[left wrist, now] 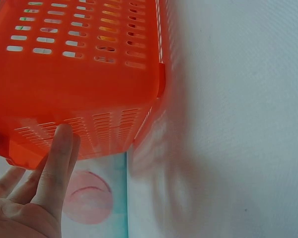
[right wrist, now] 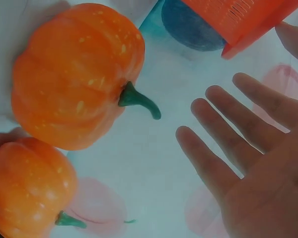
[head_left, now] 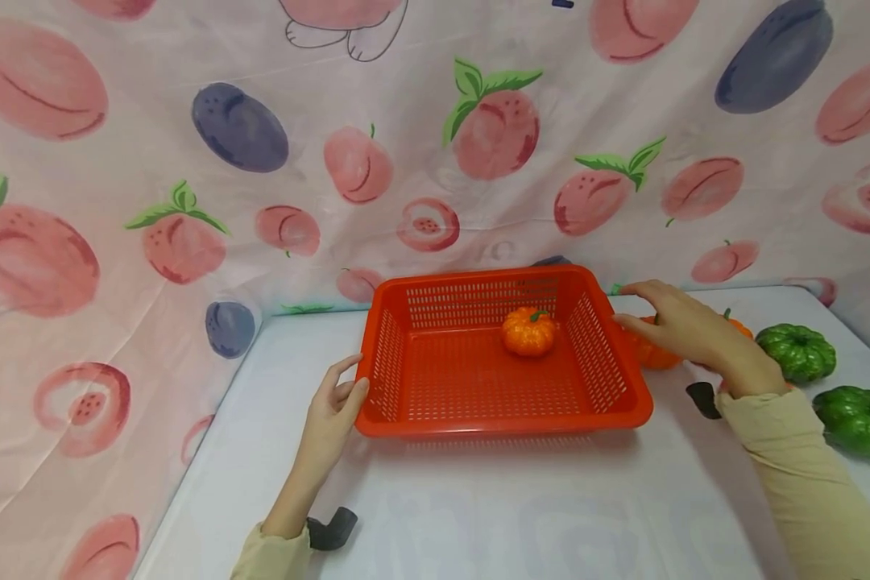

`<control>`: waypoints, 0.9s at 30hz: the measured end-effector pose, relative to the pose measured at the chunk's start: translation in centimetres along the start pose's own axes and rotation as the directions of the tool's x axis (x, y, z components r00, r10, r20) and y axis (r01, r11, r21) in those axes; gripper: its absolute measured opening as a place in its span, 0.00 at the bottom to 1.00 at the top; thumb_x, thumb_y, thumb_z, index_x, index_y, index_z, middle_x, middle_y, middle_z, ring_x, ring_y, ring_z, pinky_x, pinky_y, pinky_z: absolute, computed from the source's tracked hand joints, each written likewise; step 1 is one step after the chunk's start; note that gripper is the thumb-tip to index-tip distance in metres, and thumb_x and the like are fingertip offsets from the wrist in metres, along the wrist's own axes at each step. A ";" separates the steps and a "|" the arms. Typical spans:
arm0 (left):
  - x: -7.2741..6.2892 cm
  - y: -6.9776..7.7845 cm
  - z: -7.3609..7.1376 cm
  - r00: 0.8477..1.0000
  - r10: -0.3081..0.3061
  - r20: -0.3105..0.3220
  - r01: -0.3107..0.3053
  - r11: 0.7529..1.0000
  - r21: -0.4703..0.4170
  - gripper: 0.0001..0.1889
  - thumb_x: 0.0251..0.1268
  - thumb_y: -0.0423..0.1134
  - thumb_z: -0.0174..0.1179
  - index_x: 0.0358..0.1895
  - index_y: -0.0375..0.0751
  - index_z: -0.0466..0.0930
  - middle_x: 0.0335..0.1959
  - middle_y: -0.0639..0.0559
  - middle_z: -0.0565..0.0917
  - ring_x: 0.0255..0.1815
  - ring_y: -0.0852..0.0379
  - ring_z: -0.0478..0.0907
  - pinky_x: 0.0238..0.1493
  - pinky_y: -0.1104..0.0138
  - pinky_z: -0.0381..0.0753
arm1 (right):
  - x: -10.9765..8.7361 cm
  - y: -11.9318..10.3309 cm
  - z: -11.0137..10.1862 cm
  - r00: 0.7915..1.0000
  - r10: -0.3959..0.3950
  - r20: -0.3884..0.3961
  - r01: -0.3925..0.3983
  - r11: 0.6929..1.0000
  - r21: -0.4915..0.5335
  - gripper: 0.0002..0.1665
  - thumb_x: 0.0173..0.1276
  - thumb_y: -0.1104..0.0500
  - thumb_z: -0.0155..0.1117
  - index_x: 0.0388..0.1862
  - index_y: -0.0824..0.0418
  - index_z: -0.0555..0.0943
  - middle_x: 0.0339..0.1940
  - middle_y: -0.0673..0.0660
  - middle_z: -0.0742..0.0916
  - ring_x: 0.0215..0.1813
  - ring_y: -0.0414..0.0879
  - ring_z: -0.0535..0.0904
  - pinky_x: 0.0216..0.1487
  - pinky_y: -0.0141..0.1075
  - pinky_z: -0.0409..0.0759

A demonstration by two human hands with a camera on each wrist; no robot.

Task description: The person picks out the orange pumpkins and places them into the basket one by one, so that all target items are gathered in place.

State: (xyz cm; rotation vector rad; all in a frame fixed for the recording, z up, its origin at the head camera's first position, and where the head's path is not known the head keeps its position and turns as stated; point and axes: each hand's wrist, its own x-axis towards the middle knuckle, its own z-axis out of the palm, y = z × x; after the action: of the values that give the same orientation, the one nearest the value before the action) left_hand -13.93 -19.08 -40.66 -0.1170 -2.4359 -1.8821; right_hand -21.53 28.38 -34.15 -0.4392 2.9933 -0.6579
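Head view: your red basket (head_left: 503, 425) is at mid-table (head_left: 478, 515), an orange pumpkin (head_left: 528, 332) toward its two o'clock; it looks light, thin-walled and slightly springy, best held by the rim at nine and three. Left wrist: your left hand (left wrist: 48, 191) lays straight, unclenched fingers against it. Right wrist: your right hand (right wrist: 268, 181) spreads released fingers; rim contact is unclear.
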 end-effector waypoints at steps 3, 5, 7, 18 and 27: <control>0.0 0.0 0.0 1.000 -0.001 0.003 0.001 1.000 0.000 0.24 0.75 0.45 0.56 0.71 0.52 0.65 0.52 0.36 0.84 0.48 0.45 0.86 0.45 0.70 0.84 | -0.1 0.3 0.0 1.000 0.000 -0.004 0.000 1.000 0.002 0.43 0.72 0.36 0.56 0.70 0.67 0.67 0.69 0.70 0.71 0.63 0.65 0.74 0.62 0.65 0.69; 0.1 0.0 0.0 1.000 -0.002 0.003 0.002 1.000 0.001 0.24 0.75 0.45 0.56 0.71 0.52 0.65 0.52 0.36 0.84 0.48 0.44 0.86 0.45 0.70 0.84 | -0.2 0.6 0.0 1.000 0.003 -0.002 -0.003 1.000 -0.002 0.43 0.72 0.35 0.57 0.70 0.68 0.67 0.69 0.71 0.71 0.66 0.66 0.70 0.63 0.66 0.68; 0.1 0.0 0.0 1.000 -0.002 0.003 0.002 1.000 0.002 0.24 0.75 0.45 0.56 0.71 0.52 0.65 0.52 0.36 0.84 0.48 0.45 0.86 0.45 0.69 0.84 | -0.2 0.9 0.0 1.000 0.008 0.004 -0.008 1.000 -0.004 0.44 0.71 0.35 0.57 0.69 0.69 0.67 0.69 0.71 0.71 0.68 0.66 0.67 0.63 0.66 0.67; 0.0 -0.1 0.0 1.000 0.000 0.002 0.000 1.000 0.003 0.24 0.75 0.46 0.56 0.71 0.53 0.65 0.52 0.36 0.84 0.47 0.46 0.86 0.45 0.70 0.84 | -0.2 2.1 0.8 0.999 -0.041 -0.009 0.041 0.998 -0.045 0.39 0.72 0.42 0.62 0.67 0.72 0.69 0.65 0.74 0.73 0.64 0.67 0.69 0.62 0.65 0.69; 0.0 0.0 0.0 1.000 -0.005 -0.003 0.005 1.000 -0.001 0.24 0.75 0.45 0.56 0.70 0.53 0.66 0.51 0.36 0.84 0.47 0.47 0.86 0.45 0.70 0.84 | 0.0 3.1 1.3 0.999 -0.050 0.006 0.050 0.997 -0.053 0.39 0.72 0.45 0.63 0.65 0.75 0.69 0.64 0.76 0.74 0.64 0.69 0.69 0.63 0.64 0.68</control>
State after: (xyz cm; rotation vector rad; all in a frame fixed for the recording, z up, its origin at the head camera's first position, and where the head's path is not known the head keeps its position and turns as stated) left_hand -13.98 -19.10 -40.70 -0.1077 -2.4362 -1.8841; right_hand -22.19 30.55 -36.59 -0.5195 3.0104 -0.5811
